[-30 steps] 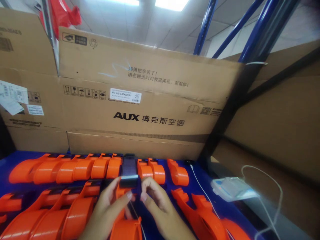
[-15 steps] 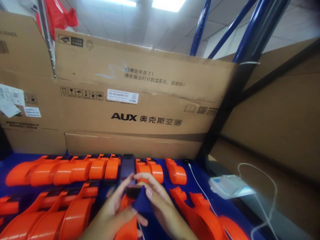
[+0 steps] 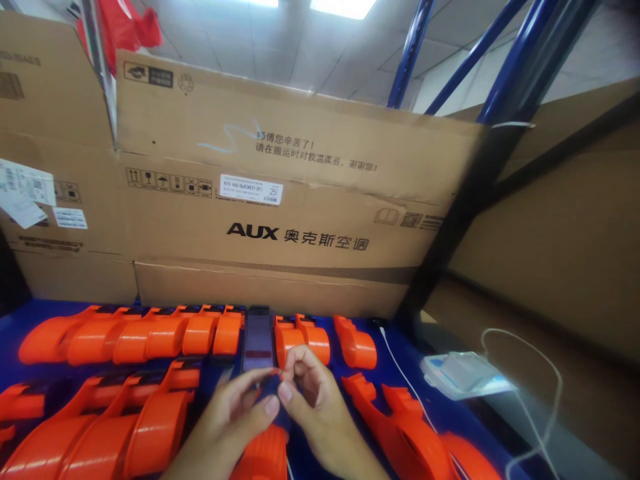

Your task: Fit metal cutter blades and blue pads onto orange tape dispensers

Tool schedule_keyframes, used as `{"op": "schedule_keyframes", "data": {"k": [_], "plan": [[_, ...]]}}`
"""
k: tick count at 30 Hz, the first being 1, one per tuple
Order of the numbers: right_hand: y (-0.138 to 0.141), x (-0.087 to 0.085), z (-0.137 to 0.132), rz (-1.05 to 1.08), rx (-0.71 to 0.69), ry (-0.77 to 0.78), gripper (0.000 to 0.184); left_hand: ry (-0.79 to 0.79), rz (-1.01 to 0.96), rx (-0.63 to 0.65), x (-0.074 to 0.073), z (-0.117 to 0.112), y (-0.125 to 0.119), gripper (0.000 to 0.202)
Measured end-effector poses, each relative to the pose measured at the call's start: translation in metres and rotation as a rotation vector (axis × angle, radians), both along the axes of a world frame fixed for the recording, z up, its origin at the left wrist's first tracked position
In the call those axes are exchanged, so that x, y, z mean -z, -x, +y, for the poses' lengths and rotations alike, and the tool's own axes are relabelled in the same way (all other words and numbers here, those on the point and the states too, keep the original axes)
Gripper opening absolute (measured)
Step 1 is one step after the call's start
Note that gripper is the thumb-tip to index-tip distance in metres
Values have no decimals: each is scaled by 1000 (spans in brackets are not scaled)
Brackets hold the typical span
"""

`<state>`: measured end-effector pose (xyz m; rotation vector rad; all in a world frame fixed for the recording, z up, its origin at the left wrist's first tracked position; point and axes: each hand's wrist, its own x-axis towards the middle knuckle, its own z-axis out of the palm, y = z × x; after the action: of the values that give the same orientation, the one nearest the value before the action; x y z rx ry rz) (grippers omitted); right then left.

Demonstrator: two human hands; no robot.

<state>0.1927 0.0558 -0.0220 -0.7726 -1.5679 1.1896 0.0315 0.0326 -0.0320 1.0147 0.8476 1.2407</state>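
My left hand point(image 3: 240, 420) and my right hand point(image 3: 317, 413) meet at the lower middle, both closed with thumbs and forefingers pinching. Between the fingertips is a small dark blue piece point(image 3: 273, 387), mostly covered by the fingers; its kind cannot be made out. A bit of orange shows at the pinch point. Just below the hands lies a curved orange plastic part point(image 3: 265, 453), partly hidden by my left hand. Behind the fingertips stands a flat grey-purple device point(image 3: 259, 340) like a phone.
Rows of orange curved plastic parts point(image 3: 163, 427) with dark ends stand on a blue surface point(image 3: 225, 375). More orange parts point(image 3: 415, 433) lie at the right. A clear plastic box point(image 3: 465, 373) and white cable point(image 3: 550, 407) are further right. A cardboard wall point(image 3: 300, 200) and a rack post point(image 3: 440, 233) bound the back.
My hands have drawn closer together, and the fingertips now pinch over the dark blue piece, which showed more before. The right fingers have curled in. The view has shifted slightly.
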Motion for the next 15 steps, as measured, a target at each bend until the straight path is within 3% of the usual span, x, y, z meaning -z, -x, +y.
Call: {"op": "schedule_keyframes", "data": {"k": [5,11,13,15], "plan": [[2,2,0,-6,10,0,34,-14,42,52,1,5,3,36],[9,10,4,-127,89,28,35,293,-450,-81,1,30,39,41],[15,18,3,-268,53,24,29,268,-596,-168,0,34,57,43],[22,27,-1,-385,1,9,22,214,-635,-142,0,34,67,43]]}}
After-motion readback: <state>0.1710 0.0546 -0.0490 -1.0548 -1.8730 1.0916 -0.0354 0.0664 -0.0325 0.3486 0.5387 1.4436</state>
